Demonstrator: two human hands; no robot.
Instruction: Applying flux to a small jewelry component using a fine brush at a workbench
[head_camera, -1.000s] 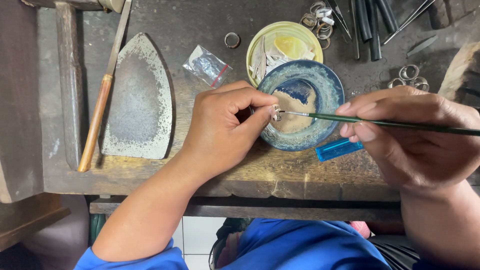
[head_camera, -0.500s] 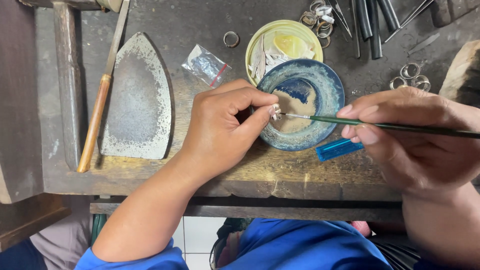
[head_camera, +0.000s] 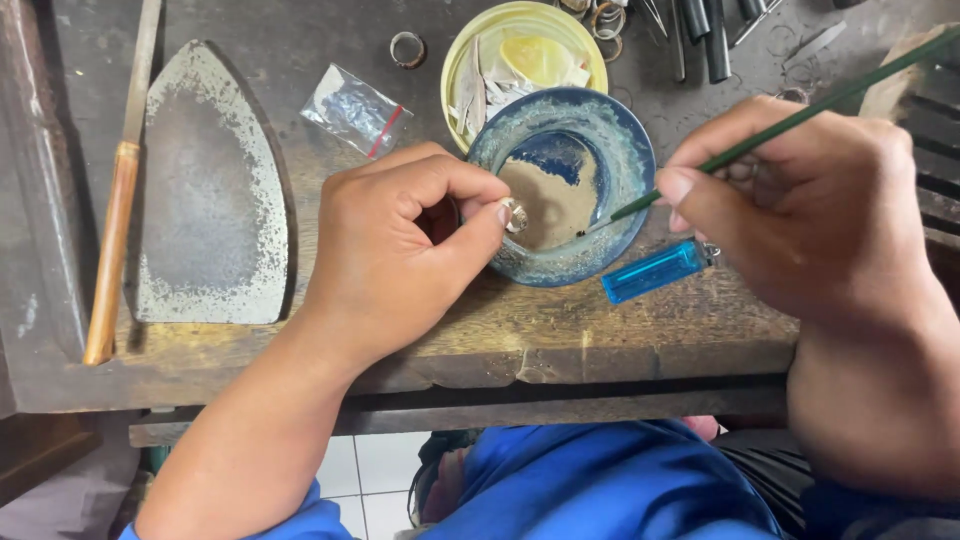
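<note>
— Both hands are busy at the middle of the frame. We have the left hand (head_camera: 400, 260) curled, its thumb and forefinger pinched on a small silvery piece (head_camera: 515, 214) right at the near-left rim of the blue glazed bowl (head_camera: 625, 160).

— And our right hand (head_camera: 810, 205)?

— Closed around a thin green brush (head_camera: 800, 118), held like a pen. Its shaft runs up toward the upper right corner, and its dark tip is down inside the bowl, over the tan liquid, just right of the silvery piece but apart from it.

— What do we see around the bowl?

— A yellow dish (head_camera: 470, 45) of pale scraps touches it from above. A blue lighter (head_camera: 655, 272) lies just below and right of it, beside our right hand. At upper left of centre lies a small clear plastic bag (head_camera: 355, 110), with a metal ring (head_camera: 407, 48) above it.

— Farther left?

— An iron-shaped metal plate (head_camera: 210, 200) lies flat on the wooden bench (head_camera: 600, 335), and a wooden-handled tool (head_camera: 118, 220) lies along its left side.
</note>
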